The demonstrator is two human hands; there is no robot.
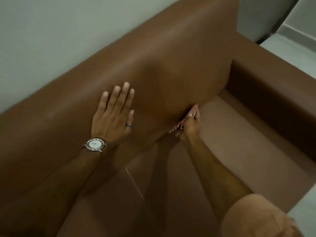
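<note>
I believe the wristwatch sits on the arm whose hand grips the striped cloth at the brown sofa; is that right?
Not quite: in the head view the wristwatch is on the arm whose left hand lies flat on the brown sofa; the right hand grips the striped cloth.

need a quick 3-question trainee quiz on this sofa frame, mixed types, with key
1. True or false: the left hand lies flat, fingers straight, on the brown leather sofa backrest.
2. Multiple choice: what does the right hand grip at the backrest's lower edge?
A) a blurred red-and-white striped item, perhaps a cloth
B) a spray bottle
C) nothing
3. Fill in: the silver round-faced wristwatch sits on the ___ wrist.

Key: 1 true; 2 A; 3 left.
</note>
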